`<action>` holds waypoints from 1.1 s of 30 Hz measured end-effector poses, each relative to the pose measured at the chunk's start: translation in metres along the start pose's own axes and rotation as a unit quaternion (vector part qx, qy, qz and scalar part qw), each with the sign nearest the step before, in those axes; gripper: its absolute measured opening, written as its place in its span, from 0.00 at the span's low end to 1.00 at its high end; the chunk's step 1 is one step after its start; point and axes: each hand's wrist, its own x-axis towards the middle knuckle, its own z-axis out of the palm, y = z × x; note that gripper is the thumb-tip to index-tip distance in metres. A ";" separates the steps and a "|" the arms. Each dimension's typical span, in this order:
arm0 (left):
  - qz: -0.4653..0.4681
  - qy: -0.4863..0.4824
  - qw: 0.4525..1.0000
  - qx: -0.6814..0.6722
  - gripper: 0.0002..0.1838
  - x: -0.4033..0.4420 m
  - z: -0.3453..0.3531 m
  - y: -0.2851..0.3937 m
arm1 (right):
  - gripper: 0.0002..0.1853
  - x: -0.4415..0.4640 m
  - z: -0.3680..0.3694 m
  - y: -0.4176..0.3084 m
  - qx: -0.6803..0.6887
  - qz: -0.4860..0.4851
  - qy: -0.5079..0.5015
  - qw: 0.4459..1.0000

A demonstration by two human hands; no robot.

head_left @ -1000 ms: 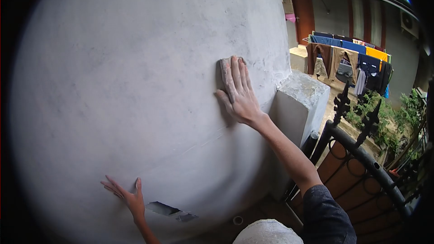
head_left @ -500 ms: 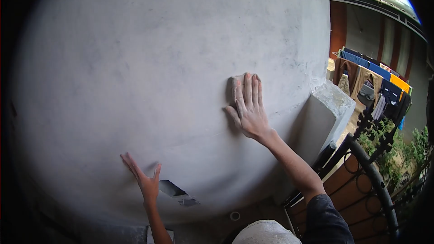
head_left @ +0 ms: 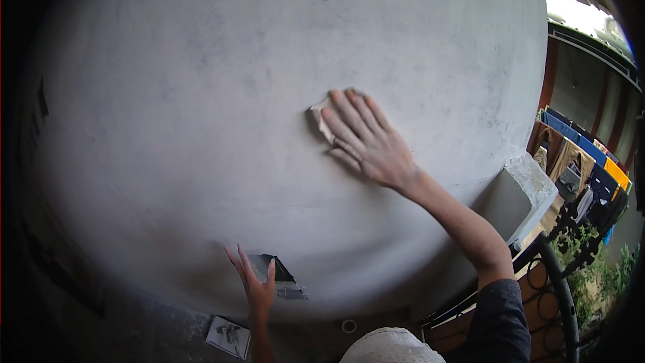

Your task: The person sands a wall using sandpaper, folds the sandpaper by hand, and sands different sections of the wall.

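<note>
Pressed nearly flat on the grey plastered wall [head_left: 201, 148], my right hand [head_left: 373, 138] holds a dusty, whitish piece of sandpaper [head_left: 323, 124] under its fingers. One edge of the sheet sticks out on the left; the rest is covered. Lower down, my left hand [head_left: 256, 286] is open with its fingers spread and nothing in it. It is beside a dark, slanted patch [head_left: 283, 269] low on the wall, whose left side it overlaps in view. I cannot tell if its fingertips touch the wall. Pale dust coats my right hand.
A square pale tray [head_left: 228, 336] with grey smears lies below. A rounded whitish thing [head_left: 393, 346] shows at the bottom edge. To the right are a plastered ledge [head_left: 521, 191], a black metal gate [head_left: 561, 296], plants [head_left: 581, 249] and a rack of laundry [head_left: 581, 148].
My right hand has slid left and slightly up the wall with the sandpaper, turning leftward. My left hand appears further right and lower. The view has shifted left, bringing more of the tray into sight.
</note>
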 end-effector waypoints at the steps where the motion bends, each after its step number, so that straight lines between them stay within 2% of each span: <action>1: -0.015 0.001 1.000 -0.018 0.49 -0.004 -0.002 -0.006 | 0.37 0.014 -0.007 0.015 -0.006 0.040 0.010 0.999; 5: -0.024 0.020 1.000 0.000 0.47 -0.022 0.001 -0.028 | 0.35 0.083 -0.032 0.092 -0.047 0.151 0.192 0.969; 7: -0.043 0.019 0.999 0.000 0.47 -0.031 0.004 -0.029 | 0.37 0.098 -0.025 0.078 -0.052 0.184 0.227 0.955; 9: -0.047 0.022 0.999 -0.011 0.47 -0.041 0.009 -0.037 | 0.39 0.082 -0.016 0.031 -0.058 0.137 0.118 0.982; 11: -0.048 0.022 0.998 -0.023 0.46 -0.045 0.010 -0.041 | 0.39 0.046 0.002 -0.025 0.037 0.018 0.037 0.998; 13: -0.055 0.021 0.998 -0.011 0.47 -0.050 0.005 -0.044 | 0.37 0.030 0.002 -0.021 0.028 -0.046 -0.017 0.998; 15: -0.062 0.033 0.998 -0.005 0.47 -0.053 0.001 -0.048 | 0.36 0.050 -0.009 0.006 -0.015 0.016 0.010 1.000; 17: -0.070 0.037 0.997 0.001 0.47 -0.061 0.002 -0.050 | 0.37 0.079 -0.024 0.037 -0.086 0.113 0.098 0.985; 19: -0.076 0.031 0.997 -0.008 0.47 -0.065 0.006 -0.050 | 0.38 0.094 -0.023 0.043 -0.054 0.171 0.161 0.971; 21: -0.069 0.021 0.997 -0.006 0.47 -0.075 0.010 -0.051 | 0.39 0.081 -0.011 0.013 -0.050 0.166 0.142 0.975; 23: -0.058 0.016 0.998 -0.010 0.47 -0.078 0.010 -0.057 | 0.41 0.043 0.002 -0.026 0.006 0.109 0.076 0.991; 25: -0.082 0.016 0.996 -0.004 0.48 -0.089 0.007 -0.060 | 0.40 0.012 0.012 -0.030 0.000 0.052 0.027 0.998; 27: -0.089 0.019 0.996 -0.005 0.48 -0.097 0.004 -0.065 | 0.39 0.028 0.000 -0.002 -0.013 0.063 0.041 0.997; 30: -0.094 0.011 0.995 0.009 0.47 -0.101 0.000 -0.070 | 0.38 0.077 -0.025 0.052 -0.066 0.160 0.136 0.976; 33: -0.103 -0.002 0.995 0.008 0.48 -0.104 0.004 -0.067 | 0.37 0.078 -0.019 0.044 -0.049 0.182 0.166 0.968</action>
